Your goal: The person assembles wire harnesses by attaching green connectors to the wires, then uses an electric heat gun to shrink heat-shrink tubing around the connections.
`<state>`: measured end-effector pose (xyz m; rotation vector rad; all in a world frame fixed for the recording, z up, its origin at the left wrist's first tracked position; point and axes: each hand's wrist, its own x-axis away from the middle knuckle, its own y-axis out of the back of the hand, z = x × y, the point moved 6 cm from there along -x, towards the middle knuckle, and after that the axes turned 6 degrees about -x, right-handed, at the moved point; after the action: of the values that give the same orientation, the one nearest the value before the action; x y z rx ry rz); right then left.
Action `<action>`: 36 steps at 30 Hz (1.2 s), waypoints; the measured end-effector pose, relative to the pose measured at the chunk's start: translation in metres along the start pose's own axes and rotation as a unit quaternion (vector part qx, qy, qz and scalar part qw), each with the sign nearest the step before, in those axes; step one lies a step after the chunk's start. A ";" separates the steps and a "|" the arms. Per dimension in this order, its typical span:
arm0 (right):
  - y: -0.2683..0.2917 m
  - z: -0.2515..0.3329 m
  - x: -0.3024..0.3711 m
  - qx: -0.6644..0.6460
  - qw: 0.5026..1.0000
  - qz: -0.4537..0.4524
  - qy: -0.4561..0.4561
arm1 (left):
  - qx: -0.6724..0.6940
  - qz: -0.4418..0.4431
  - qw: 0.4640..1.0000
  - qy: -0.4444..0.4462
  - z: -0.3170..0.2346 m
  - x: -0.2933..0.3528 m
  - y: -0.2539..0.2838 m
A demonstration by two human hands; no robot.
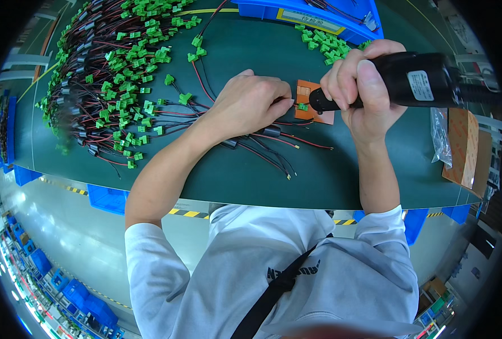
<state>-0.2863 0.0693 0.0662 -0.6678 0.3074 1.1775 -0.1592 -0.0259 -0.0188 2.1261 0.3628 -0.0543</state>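
Dark green and flat, the desk point(330, 181) spreads beneath both hands, with a pale grey floor point(76, 226) past its near edge. On it, the right hand point(369, 85) is wrapped firmly round a black cylindrical power screwdriver point(398, 73). That tool's long axis runs roughly left to right: its narrower nose points left, toward the small green plastic connector point(302, 107) on a flat orange block point(303, 89), and its thick end, with a ribbed cord sleeve, lies to the right. Whether the tip touches the connector cannot be told.

Just left of the block, the left hand point(256, 101) has its fingers curled, thumb and forefinger closed together beside the connector; what sits between them is hidden. Below that hand, red and black wires with black cylindrical sleeves point(271, 131) stretch rightward, bare ends pointing right and toward the near edge.

Farther left lies a large heap of similar cables with green connectors point(121, 62). Beyond the hands, loose green connectors point(330, 45) cluster before a blue plastic bin point(262, 11). At far right, a clear plastic bag point(440, 135) lies beside a brown cardboard box point(463, 147).
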 end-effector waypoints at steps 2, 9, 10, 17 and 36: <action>0.002 -0.006 0.002 -0.021 1.000 0.015 -0.010 | -0.001 0.002 1.000 0.002 -0.001 0.000 0.000; 0.000 -0.009 0.000 -0.022 0.999 0.019 -0.017 | -0.003 -0.009 1.000 -0.004 -0.001 0.000 0.001; -0.003 -0.011 -0.001 -0.021 1.000 0.016 -0.016 | -0.003 -0.006 1.000 -0.006 -0.001 0.000 0.001; -0.007 -0.011 0.000 -0.005 1.000 -0.020 -0.007 | -0.003 0.003 1.000 0.013 -0.003 0.000 0.004; -0.007 0.063 -0.040 -0.156 0.974 -0.032 -0.161 | 0.028 0.002 0.994 -0.108 -0.026 0.003 0.022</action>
<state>-0.3018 0.0769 0.1390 -0.7390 -0.1759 1.2617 -0.1529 -0.0154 0.0130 2.1509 0.2307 -0.2936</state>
